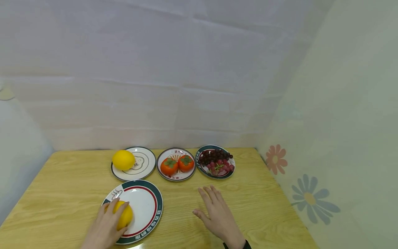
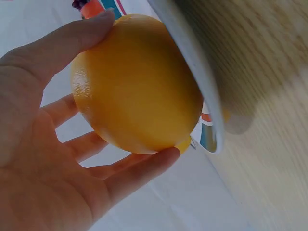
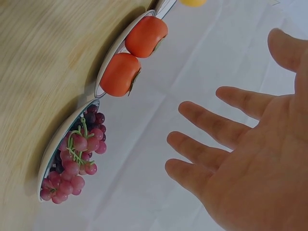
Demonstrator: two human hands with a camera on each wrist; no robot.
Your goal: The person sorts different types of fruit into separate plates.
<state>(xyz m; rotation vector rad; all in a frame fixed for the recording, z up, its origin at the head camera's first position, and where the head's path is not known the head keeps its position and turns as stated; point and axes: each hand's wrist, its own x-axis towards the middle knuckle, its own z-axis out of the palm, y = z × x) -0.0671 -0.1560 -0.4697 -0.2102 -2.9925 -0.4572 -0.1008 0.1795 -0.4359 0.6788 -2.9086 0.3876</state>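
My left hand (image 1: 105,222) grips a smooth, round yellow fruit (image 1: 126,217) on the left side of a large white plate (image 1: 141,204) with a green and red rim. In the left wrist view, thumb and fingers curl around the sides of this yellow fruit (image 2: 139,86), low against the plate rim (image 2: 197,62). My right hand (image 1: 218,216) holds nothing. Its fingers are spread over the table, short of the plate of grapes; in the right wrist view the palm of the right hand (image 3: 260,149) shows bare.
Along the back stand a plate (image 1: 146,167) with another yellow fruit (image 1: 123,160), a plate (image 1: 177,178) with two persimmons (image 1: 169,167), and a plate (image 1: 199,160) with dark grapes (image 1: 212,157) and pink grapes (image 1: 220,167). Pale cloth (image 1: 155,86) hangs behind the wooden table (image 1: 261,193).
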